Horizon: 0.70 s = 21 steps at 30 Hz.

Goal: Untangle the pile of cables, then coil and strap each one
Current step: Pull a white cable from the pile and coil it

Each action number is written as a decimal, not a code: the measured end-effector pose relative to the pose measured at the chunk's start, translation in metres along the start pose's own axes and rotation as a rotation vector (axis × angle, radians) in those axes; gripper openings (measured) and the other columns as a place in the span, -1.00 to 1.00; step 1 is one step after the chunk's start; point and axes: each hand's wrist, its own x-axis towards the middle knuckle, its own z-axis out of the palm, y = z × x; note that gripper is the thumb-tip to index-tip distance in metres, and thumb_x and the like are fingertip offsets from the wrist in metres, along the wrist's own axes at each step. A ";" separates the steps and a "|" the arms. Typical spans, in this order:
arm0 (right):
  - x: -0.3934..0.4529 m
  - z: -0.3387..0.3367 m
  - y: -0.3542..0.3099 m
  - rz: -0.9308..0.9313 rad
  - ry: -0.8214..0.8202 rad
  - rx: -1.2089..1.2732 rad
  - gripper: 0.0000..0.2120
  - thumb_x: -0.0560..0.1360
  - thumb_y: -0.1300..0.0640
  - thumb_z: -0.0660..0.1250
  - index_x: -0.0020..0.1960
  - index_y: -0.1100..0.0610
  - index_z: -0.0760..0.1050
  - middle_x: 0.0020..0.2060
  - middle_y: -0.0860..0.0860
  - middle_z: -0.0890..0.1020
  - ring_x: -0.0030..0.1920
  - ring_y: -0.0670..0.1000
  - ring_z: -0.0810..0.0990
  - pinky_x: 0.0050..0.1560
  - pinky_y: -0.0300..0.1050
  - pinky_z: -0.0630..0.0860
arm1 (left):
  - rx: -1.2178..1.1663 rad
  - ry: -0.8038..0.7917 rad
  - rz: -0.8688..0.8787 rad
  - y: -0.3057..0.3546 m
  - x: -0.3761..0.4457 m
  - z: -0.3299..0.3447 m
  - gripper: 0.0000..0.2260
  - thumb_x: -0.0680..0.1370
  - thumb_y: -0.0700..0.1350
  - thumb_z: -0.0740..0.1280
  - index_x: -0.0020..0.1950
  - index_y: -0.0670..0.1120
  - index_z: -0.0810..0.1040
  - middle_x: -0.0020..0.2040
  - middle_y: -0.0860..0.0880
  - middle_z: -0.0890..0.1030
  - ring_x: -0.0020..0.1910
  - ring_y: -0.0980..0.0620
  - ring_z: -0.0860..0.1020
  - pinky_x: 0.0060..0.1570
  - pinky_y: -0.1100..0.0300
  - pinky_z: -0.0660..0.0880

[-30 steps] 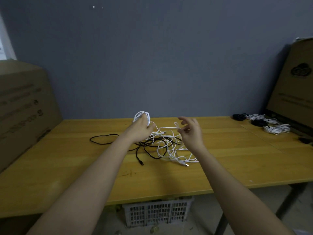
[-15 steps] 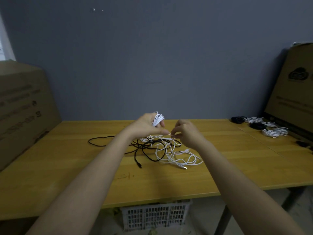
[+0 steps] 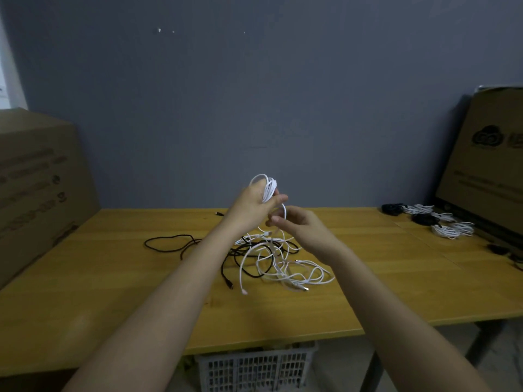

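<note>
My left hand [image 3: 252, 206] is raised above the table and grips a small coil of white cable [image 3: 267, 186], whose loops stick out above the fingers. My right hand [image 3: 300, 226] sits just right of it and pinches the loose strand of the same cable, which arcs between the two hands. Below them, on the wooden table [image 3: 113, 278], lies the tangled pile of white and black cables [image 3: 271, 258]. One black cable [image 3: 169, 243] trails off to the left.
Several coiled white and black cables [image 3: 430, 219] lie at the table's far right. Cardboard boxes stand at the left [image 3: 36, 182] and right [image 3: 486, 165]. A white plastic crate [image 3: 254, 369] sits under the table.
Both hands have risen from the pile and come together. The white coil in my left hand has lifted higher, and my right hand has moved in close with the loose strand.
</note>
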 end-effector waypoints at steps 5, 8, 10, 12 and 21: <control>0.006 -0.013 -0.006 0.021 0.088 -0.448 -0.83 0.58 0.22 0.24 -0.01 0.24 0.61 -0.12 0.15 0.66 -0.10 0.10 0.60 -0.03 -0.02 0.50 | 0.195 -0.087 0.019 0.000 -0.003 -0.003 -0.76 0.51 0.09 0.37 -0.17 -0.04 0.44 -0.32 0.06 0.47 -0.35 0.13 0.43 -0.37 0.18 0.27; 0.013 -0.022 -0.007 -0.047 0.260 -0.832 -0.81 0.59 0.16 0.22 0.05 0.17 0.60 -0.05 0.15 0.64 -0.06 0.16 0.55 -0.16 -0.05 0.39 | 0.262 -0.130 -0.026 -0.001 -0.007 -0.002 -0.70 0.51 0.16 0.34 -0.17 -0.04 0.39 -0.29 0.02 0.43 -0.33 0.05 0.40 -0.38 0.16 0.25; 0.015 -0.021 -0.007 -0.122 0.388 -0.900 -0.80 0.61 0.16 0.17 0.09 0.18 0.54 0.01 0.14 0.59 0.01 0.19 0.54 -0.13 -0.02 0.40 | 0.304 -0.185 -0.063 0.000 -0.009 -0.001 -0.65 0.52 0.19 0.32 -0.21 -0.05 0.33 -0.28 0.02 0.38 -0.32 0.04 0.37 -0.37 0.15 0.23; 0.016 -0.018 -0.006 -0.225 0.503 -0.867 -0.83 0.61 0.21 0.17 0.10 0.23 0.51 0.00 0.14 0.57 0.01 0.19 0.52 -0.15 -0.04 0.34 | 0.314 -0.273 -0.088 0.001 -0.011 -0.001 -0.65 0.54 0.19 0.28 -0.23 -0.06 0.36 -0.30 0.03 0.43 -0.34 0.05 0.40 -0.36 0.15 0.26; 0.016 -0.008 0.019 -0.253 0.283 -0.904 -0.80 0.62 0.09 0.15 -0.04 0.15 0.50 -0.13 0.06 0.60 0.01 0.12 0.52 0.43 0.12 0.10 | -0.731 -0.372 -0.204 0.023 -0.036 -0.025 -0.74 0.57 -0.02 0.21 -0.28 -0.10 0.36 -0.58 0.10 0.29 -0.64 0.17 0.18 -0.60 0.36 0.20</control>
